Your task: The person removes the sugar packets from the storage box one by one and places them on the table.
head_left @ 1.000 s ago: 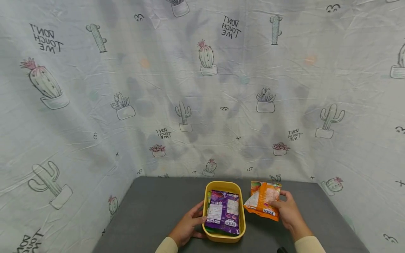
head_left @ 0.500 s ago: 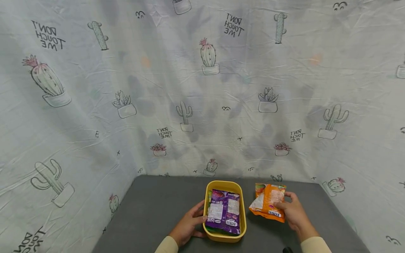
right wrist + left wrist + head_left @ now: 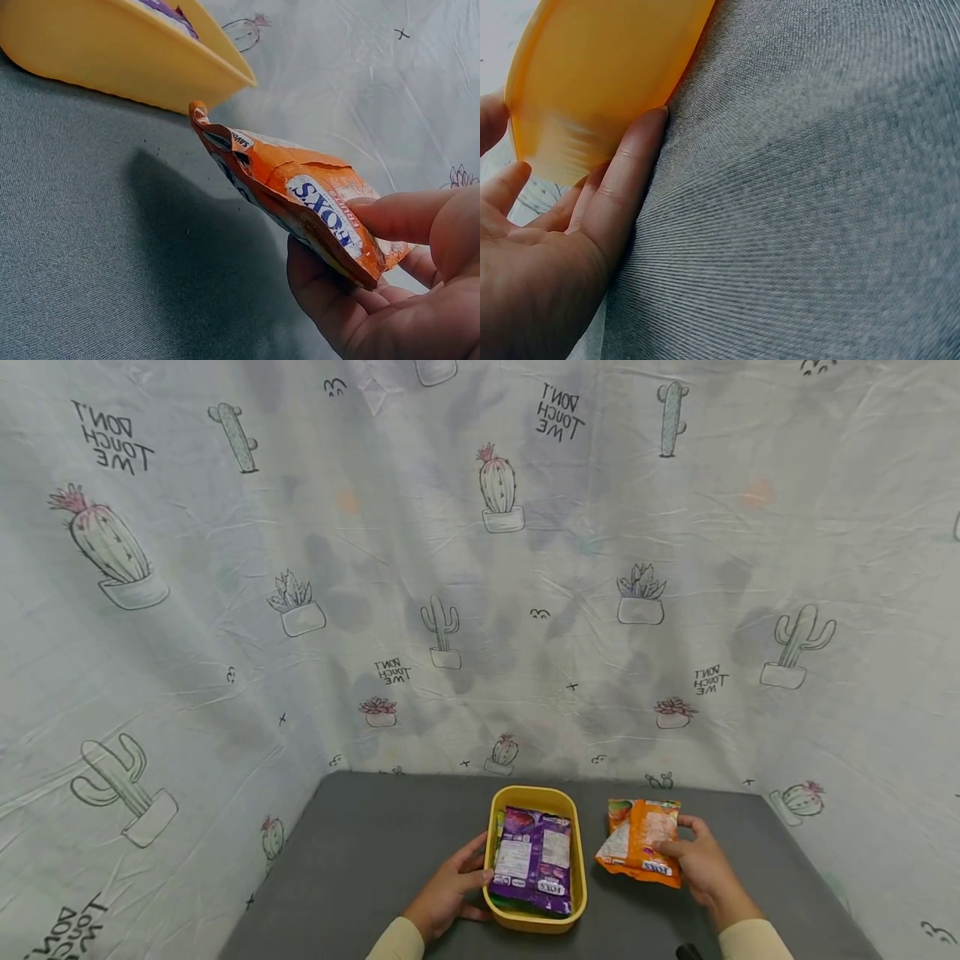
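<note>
A yellow plastic container [image 3: 534, 926] stands on the table, with a purple candy bag [image 3: 531, 860] lying face up in it. Some green packaging shows under the purple bag. My left hand [image 3: 448, 891] rests against the container's left side, its fairly straight fingers touching the wall, as the left wrist view also shows. To the right of the container, my right hand [image 3: 703, 863] pinches an orange Fox's candy bag [image 3: 315, 195] by its right side, thumb on top and fingers beneath. The orange bag is held above the table and casts a shadow there, apart from the container.
A grey cloth-covered table [image 3: 375, 835] spreads under everything. White sheeting with cactus drawings [image 3: 480, 610] hangs behind it and along both sides. A small black object [image 3: 687, 952] shows at the lower edge beside the right sleeve.
My right hand has moved a little to the right with the orange candy bag, away from the container. The left hand stays against the container. The head view has shifted slightly.
</note>
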Tool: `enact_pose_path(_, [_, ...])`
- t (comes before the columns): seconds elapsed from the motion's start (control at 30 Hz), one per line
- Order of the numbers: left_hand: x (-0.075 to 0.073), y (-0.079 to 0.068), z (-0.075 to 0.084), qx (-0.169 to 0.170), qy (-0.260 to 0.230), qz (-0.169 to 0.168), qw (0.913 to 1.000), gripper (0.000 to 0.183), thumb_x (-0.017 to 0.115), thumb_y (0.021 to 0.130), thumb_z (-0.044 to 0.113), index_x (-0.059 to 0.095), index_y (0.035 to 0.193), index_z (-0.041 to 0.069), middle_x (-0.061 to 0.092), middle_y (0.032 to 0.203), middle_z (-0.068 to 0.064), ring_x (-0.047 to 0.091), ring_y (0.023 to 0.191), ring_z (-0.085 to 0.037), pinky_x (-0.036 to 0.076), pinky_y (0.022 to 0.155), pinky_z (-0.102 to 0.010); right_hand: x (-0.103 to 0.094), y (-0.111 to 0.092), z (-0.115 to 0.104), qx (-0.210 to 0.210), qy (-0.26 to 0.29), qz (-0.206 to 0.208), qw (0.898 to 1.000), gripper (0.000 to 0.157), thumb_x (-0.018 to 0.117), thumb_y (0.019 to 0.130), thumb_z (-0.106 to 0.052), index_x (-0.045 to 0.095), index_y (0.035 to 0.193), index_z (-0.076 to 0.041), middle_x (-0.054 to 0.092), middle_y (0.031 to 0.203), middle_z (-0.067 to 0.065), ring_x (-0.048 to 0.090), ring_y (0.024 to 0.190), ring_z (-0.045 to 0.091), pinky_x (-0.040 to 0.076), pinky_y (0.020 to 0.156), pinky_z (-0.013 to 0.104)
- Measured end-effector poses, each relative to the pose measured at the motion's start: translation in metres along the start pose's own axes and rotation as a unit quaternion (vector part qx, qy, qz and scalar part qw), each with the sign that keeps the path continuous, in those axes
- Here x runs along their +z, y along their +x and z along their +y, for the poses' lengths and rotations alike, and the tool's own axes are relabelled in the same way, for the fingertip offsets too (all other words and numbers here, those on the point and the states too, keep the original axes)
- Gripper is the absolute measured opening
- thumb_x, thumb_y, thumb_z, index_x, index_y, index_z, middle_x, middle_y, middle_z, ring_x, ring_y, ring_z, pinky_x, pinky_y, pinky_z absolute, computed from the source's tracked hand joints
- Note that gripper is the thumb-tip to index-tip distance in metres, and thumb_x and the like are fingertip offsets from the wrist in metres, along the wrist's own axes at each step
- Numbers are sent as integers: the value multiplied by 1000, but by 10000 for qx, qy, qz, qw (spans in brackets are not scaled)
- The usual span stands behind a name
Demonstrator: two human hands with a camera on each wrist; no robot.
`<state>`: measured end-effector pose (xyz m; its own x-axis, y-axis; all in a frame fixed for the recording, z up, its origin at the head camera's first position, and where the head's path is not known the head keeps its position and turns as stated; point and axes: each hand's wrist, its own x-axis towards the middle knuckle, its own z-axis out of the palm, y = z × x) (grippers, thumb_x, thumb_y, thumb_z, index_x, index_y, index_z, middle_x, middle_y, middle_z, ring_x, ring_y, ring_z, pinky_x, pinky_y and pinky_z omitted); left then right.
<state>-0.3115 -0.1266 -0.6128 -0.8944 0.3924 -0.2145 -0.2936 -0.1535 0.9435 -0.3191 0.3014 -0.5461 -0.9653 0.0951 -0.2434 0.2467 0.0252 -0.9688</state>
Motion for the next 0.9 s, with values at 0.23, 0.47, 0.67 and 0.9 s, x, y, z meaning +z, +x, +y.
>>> enact_pose_path(0.23, [0, -1, 1, 23, -42, -51, 10000, 79, 72, 108, 18, 28, 174, 12, 46, 161, -28, 68, 120, -40, 60, 80, -69, -1, 4, 3, 95, -33, -8, 9999, 76, 65, 105, 3, 12, 160, 9, 60, 121, 28, 73, 89, 28, 64, 77, 45])
enact_pose_path(0.47, [0, -2, -1, 57, -113, -52, 9999, 78, 72, 108, 17, 30, 174, 12, 48, 159, -26, 68, 119, -40, 60, 81, -68, -3, 8, 9, 148, -114, -10, 9998, 77, 66, 106, 2, 13, 161, 8, 62, 120, 26, 73, 89, 29, 64, 77, 46])
enact_pose_path(0.67, [0, -1, 0, 84, -166, -112, 9998, 79, 70, 109, 16, 26, 174, 10, 46, 161, -28, 67, 121, -41, 59, 82, -70, -2, 6, 8, 198, -183, 39, 9996, 76, 66, 105, 2, 14, 161, 9, 62, 119, 27, 73, 87, 29, 64, 76, 47])
enact_pose_path(0.9, [0, -3, 1, 29, -110, -78, 9999, 79, 70, 109, 17, 26, 175, 10, 44, 162, -29, 67, 121, -41, 59, 82, -70, -5, 8, 11, 244, -274, 51, 9993, 78, 66, 106, 2, 14, 163, 8, 63, 115, 26, 73, 85, 30, 64, 74, 47])
